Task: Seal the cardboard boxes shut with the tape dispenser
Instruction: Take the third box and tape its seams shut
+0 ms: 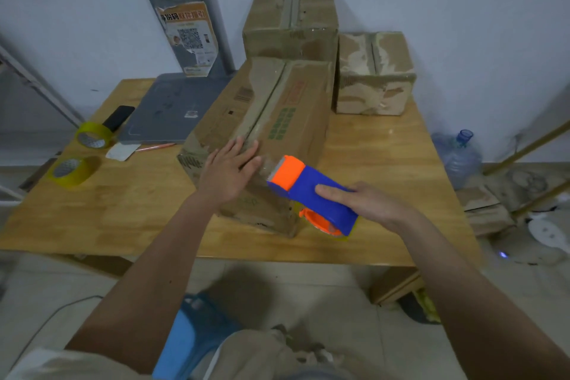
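the blue and orange tape dispenser (311,194) sat at the near right corner of the long cardboard box (268,133), its orange front end against the box's top near edge. the right hand (364,200) held the dispenser, fingers wrapped over its blue body. the left hand (229,170) lay flat and wide on the near end of the box top, fingers straight beside the centre seam. the long box rested on the wooden tabletop (385,163), running from near to far. beyond it stood a taller box (291,21) and, to the right, a smaller box (374,74). two yellow tape rolls (92,134) (72,170) lay at the tabletop's left edge, near a dark phone (118,117) and a grey board (175,105).
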